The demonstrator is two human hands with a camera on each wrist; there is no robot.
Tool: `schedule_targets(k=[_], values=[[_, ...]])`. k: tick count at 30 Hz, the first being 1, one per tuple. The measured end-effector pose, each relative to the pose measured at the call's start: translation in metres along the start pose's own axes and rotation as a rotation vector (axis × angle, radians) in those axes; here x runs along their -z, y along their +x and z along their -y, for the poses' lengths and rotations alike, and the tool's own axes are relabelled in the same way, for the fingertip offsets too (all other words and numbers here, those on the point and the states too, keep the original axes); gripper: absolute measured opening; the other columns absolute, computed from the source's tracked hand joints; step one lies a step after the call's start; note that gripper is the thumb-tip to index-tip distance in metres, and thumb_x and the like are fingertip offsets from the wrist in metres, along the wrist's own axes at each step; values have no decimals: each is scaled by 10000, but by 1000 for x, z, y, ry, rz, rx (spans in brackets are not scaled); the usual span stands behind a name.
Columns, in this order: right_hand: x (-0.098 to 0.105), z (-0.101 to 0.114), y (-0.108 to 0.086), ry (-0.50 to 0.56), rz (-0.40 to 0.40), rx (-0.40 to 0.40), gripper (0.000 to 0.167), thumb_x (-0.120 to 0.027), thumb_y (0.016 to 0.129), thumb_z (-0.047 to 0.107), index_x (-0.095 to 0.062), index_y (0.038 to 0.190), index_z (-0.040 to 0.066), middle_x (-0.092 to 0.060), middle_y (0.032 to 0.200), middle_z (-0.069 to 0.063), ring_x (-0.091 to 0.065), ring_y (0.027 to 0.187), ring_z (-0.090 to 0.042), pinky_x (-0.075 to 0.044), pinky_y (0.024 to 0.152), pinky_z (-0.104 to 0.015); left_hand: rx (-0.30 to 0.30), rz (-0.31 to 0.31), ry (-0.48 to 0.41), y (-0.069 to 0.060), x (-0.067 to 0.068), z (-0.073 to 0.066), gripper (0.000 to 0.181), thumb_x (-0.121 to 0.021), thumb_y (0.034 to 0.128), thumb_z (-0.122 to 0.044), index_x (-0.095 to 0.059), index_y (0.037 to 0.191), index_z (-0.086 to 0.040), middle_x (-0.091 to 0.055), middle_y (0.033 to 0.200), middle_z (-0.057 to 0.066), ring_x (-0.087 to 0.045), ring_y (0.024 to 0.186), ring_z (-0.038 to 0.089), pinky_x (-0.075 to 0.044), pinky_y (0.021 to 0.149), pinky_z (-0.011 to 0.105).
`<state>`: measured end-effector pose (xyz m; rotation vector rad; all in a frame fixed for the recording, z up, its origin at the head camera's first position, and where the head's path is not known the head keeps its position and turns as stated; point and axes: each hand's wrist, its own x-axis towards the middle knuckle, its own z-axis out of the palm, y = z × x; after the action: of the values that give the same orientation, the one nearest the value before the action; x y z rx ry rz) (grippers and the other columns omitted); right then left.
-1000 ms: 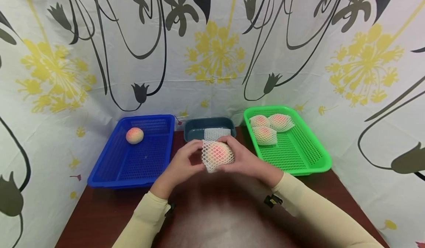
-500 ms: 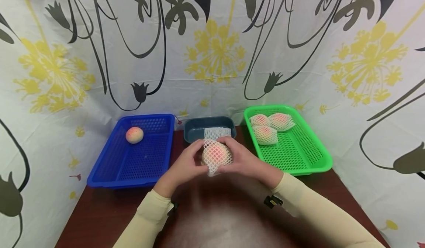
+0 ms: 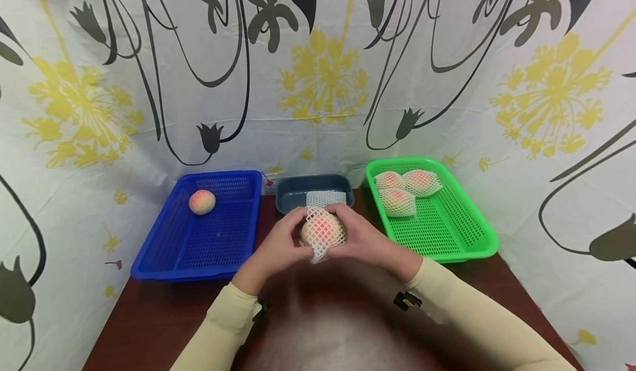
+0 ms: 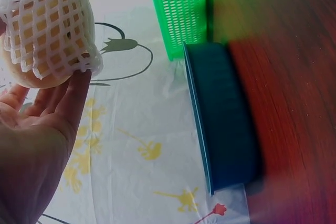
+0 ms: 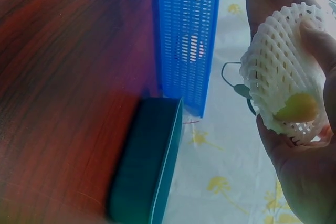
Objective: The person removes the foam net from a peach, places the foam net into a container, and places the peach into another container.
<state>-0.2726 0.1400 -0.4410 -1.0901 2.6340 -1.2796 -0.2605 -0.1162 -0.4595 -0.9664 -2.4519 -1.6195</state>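
Note:
Between both hands, above the table, is a pink and cream peach [image 3: 324, 231] in a white foam net sleeve [image 5: 278, 61]. My left hand [image 3: 278, 248] grips it from the left, the thumb low at the sleeve's edge and the fingers behind. From the right, my right hand [image 3: 366, 240] grips the same wrapped peach, thumb in front. The left wrist view shows bare peach skin below the sleeve's edge, beside the left fingers. A patch of bare skin also shows through the sleeve's end in the right wrist view.
A blue basket [image 3: 213, 260] at left holds one bare peach [image 3: 201, 202]. The green basket [image 3: 447, 244] at right holds three net-wrapped peaches [image 3: 397, 202]. Behind the hands, a dark teal tray [image 3: 290, 194] contains white foam nets [image 3: 325, 198]. A patterned cloth hangs behind.
My left hand has shifted slightly right, closer around the peach. The sleeve has turned or slid, and bare peach skin now shows at its left side. The right hand is nearly still.

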Motion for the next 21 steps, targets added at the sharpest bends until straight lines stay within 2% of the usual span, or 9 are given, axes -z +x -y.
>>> schedule_targets(k=[5,9,15,18,21], values=[[1,2,1,-13,-2,10,882,-1001,845,341,-487,1544,186,-582,1410,20,-616,1176,-160,-595,975,-370,-10,-18,3,-1,2,-1,689,-845,845,-61,-590,1475,-174,-616,1341,4,-644,1064,217,-614,842,337],[3,1,1,-37,-20,29,837,-999,844,377,-535,1519,202,-608,1391,52,-625,1167,-139,-589,984,-370,0,-23,3,-2,4,-2,670,-831,847,-69,-592,1465,-163,-612,1350,2,-641,1107,220,-615,908,341],[6,-3,1,-62,-75,72,727,-1011,831,344,-633,1432,183,-664,1337,56,-639,1140,-136,-584,961,-382,21,-54,35,-4,9,-1,678,-862,836,-86,-599,1458,-151,-622,1376,5,-639,1182,220,-600,1012,379],[9,-5,1,-66,-94,81,619,-1002,841,317,-673,1349,186,-690,1266,73,-650,1078,-129,-585,905,-351,30,-62,34,-6,12,-1,680,-885,855,-91,-598,1470,-144,-627,1416,22,-637,1228,239,-587,1054,408],[11,-6,1,-49,-97,90,435,-970,882,267,-722,1230,184,-720,1155,82,-659,977,-135,-574,819,-325,43,-58,13,-8,15,-1,681,-881,884,-74,-590,1496,-145,-622,1458,42,-638,1243,258,-589,1052,412]])
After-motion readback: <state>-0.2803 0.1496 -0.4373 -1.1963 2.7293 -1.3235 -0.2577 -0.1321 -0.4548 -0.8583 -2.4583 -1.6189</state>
